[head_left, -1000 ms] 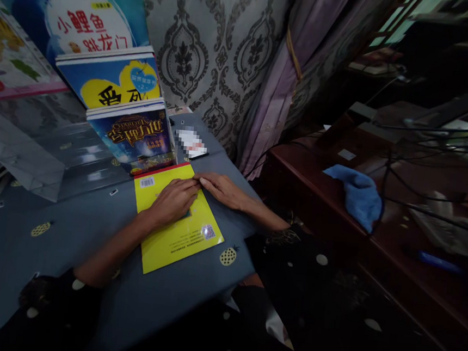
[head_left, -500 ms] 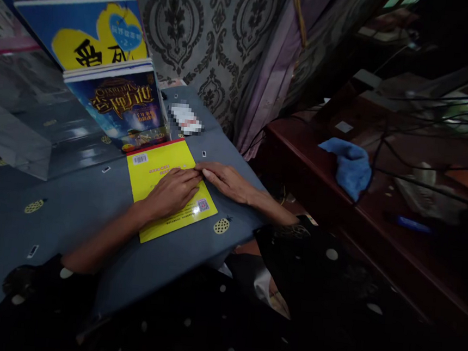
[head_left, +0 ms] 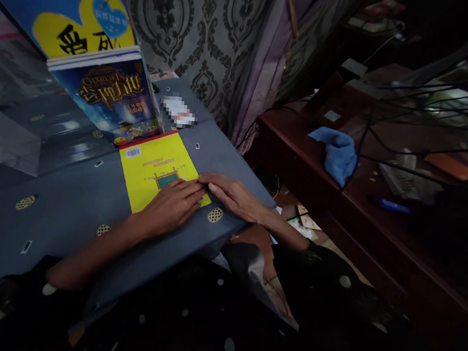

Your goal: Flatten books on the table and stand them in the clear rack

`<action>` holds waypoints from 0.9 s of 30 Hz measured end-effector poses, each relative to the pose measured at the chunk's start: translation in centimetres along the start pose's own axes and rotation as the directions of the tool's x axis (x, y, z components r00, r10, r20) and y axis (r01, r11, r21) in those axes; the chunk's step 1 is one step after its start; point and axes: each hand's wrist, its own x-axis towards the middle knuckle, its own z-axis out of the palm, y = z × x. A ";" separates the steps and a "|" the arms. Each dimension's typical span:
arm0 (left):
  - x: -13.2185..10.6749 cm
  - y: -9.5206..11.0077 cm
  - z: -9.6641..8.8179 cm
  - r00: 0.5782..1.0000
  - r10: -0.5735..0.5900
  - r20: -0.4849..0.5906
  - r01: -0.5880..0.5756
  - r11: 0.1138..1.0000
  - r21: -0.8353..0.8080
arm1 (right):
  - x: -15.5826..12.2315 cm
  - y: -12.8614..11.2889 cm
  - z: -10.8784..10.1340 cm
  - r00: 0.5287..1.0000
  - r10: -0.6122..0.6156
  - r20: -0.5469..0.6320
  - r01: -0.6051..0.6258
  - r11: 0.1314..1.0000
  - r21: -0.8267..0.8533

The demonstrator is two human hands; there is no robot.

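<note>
A yellow book [head_left: 144,176] with a red spine edge, a barcode and a small chalkboard picture lies closed on the grey-blue tablecloth. My left hand [head_left: 172,205] rests flat across its near part, fingers stretched toward the right, hiding the lower corner. Its fingertips meet those of my right hand [head_left: 234,197], which lies palm down with straight fingers at the book's right edge. Neither hand grasps anything. Just behind the yellow book, a dark blue book [head_left: 110,96] with gold lettering leans upright.
More upright books, one a blue-and-yellow book [head_left: 67,19], stand in tiers behind. A pixelated white item [head_left: 178,110] lies beyond the yellow book. To the right, a dark red table [head_left: 287,128] bears a blue cloth [head_left: 338,154], black cables and a blue marker [head_left: 393,206].
Both hands have slid over the book toward its near edge, uncovering the chalkboard picture. The whole view has shifted slightly.
</note>
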 end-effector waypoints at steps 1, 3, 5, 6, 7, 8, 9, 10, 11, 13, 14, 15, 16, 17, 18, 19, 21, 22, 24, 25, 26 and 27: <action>-0.1 0.3 0.0 1.000 0.003 0.002 -0.003 1.000 -0.004 | -0.3 -0.2 0.1 1.000 0.001 -0.005 -0.001 1.000 0.006; -0.4 0.8 -0.1 1.000 0.012 0.003 -0.012 1.000 -0.002 | -1.0 -0.5 0.3 1.000 0.005 -0.013 -0.005 1.000 0.017; -0.5 1.4 -0.1 1.000 0.023 0.007 -0.023 1.000 0.008 | -1.8 -0.8 0.5 1.000 0.013 -0.025 -0.013 1.000 0.017; -0.6 1.6 -0.1 1.000 0.029 0.010 -0.029 1.000 0.012 | -2.2 -1.0 0.6 0.999 0.016 -0.032 -0.015 1.000 0.014; -0.6 1.8 -0.1 0.999 0.034 0.015 -0.035 0.999 0.013 | -2.5 -1.1 0.7 0.999 0.018 -0.038 -0.017 1.000 0.009; -0.7 2.0 -0.1 0.999 0.041 0.021 -0.041 0.999 0.014 | -2.9 -1.2 0.8 0.999 0.019 -0.044 -0.019 1.000 0.003; -0.7 2.1 0.0 0.999 0.048 0.026 -0.048 0.999 0.015 | -3.2 -1.3 0.9 0.999 0.019 -0.048 -0.019 1.000 -0.002; -0.8 2.2 0.1 0.998 0.054 0.026 -0.055 0.998 0.019 | -3.4 -1.3 1.0 0.998 0.019 -0.052 -0.019 1.000 -0.008; -0.9 2.3 0.2 0.998 0.060 0.024 -0.061 0.998 0.026 | -3.6 -1.4 1.1 0.998 0.020 -0.055 -0.021 1.000 -0.015; -1.0 2.4 0.5 0.998 0.065 0.015 -0.066 0.997 0.046 | -3.9 -1.5 1.2 0.998 0.024 -0.060 -0.026 0.999 -0.031; -1.0 2.5 0.6 0.998 0.063 0.011 -0.063 0.996 0.057 | -4.0 -1.5 1.3 0.998 0.024 -0.063 -0.026 0.999 -0.036; -1.1 2.5 0.7 0.998 0.060 0.007 -0.060 0.996 0.067 | -4.0 -1.5 1.3 0.998 0.023 -0.066 -0.026 0.999 -0.041; -1.1 2.6 0.7 0.999 0.054 0.008 -0.054 0.995 0.079 | -4.0 -1.5 1.3 0.997 0.023 -0.068 -0.026 0.999 -0.045; -1.2 2.7 0.8 0.999 0.048 0.010 -0.049 0.995 0.091 | -4.0 -1.4 1.4 0.997 0.021 -0.071 -0.025 0.999 -0.049; -1.2 2.8 0.8 0.999 0.044 0.013 -0.045 0.994 0.103 | -4.0 -1.4 1.4 0.997 0.020 -0.073 -0.024 0.998 -0.052; -1.3 2.9 0.8 0.999 0.041 0.016 -0.043 0.992 0.115 | -4.0 -1.3 1.5 0.997 0.018 -0.076 -0.023 0.998 -0.057; -1.4 3.1 0.8 0.999 0.041 0.022 -0.043 0.990 0.138 | -4.0 -1.1 1.7 0.997 0.012 -0.081 -0.018 0.997 -0.070; -1.5 3.2 0.7 0.999 0.038 0.025 -0.041 0.988 0.146 | -4.0 -1.0 1.8 0.997 0.006 -0.083 -0.013 0.997 -0.077; -1.8 3.3 0.7 0.999 0.027 0.037 -0.032 0.987 0.158 | -4.1 -0.9 1.9 0.996 -0.005 -0.087 -0.003 0.996 -0.091; -2.0 3.3 0.7 0.999 0.020 0.044 -0.027 0.986 0.163 | -4.1 -0.9 2.0 0.996 -0.010 -0.090 0.001 0.995 -0.099; -2.2 3.3 0.7 0.999 0.015 0.051 -0.023 0.985 0.168 | -4.1 -0.9 2.0 0.996 -0.016 -0.092 0.006 0.994 -0.109; -2.4 3.3 0.8 0.998 0.010 0.056 -0.020 0.984 0.176 | -4.1 -0.9 2.1 0.996 -0.022 -0.091 0.010 0.992 -0.122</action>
